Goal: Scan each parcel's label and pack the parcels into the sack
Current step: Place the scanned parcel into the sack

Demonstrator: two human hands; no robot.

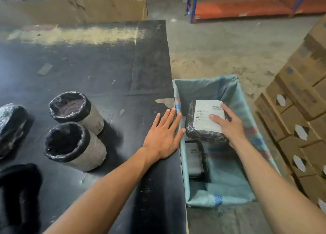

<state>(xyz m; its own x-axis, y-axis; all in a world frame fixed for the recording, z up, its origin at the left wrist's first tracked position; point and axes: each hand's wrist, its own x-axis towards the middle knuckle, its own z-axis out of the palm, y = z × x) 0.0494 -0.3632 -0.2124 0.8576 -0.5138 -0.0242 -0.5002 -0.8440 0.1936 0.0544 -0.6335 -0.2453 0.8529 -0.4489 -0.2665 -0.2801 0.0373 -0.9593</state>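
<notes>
My right hand [227,123] grips a black-wrapped parcel [204,135] with a white label on top, held inside the mouth of the teal woven sack [227,186] beside the table. Another dark parcel [195,158] lies lower in the sack. My left hand [163,134] rests flat, fingers spread, on the right edge of the black table [98,71], touching the sack's rim. Two cylindrical parcels [74,108] [74,145] capped in black film stand on the table to the left.
More black-wrapped parcels [12,124] [17,195] lie at the table's left edge. Stacked cardboard boxes [299,113] stand right of the sack. A large cardboard sheet [74,9] and blue-orange racking [238,9] are behind, across a concrete floor.
</notes>
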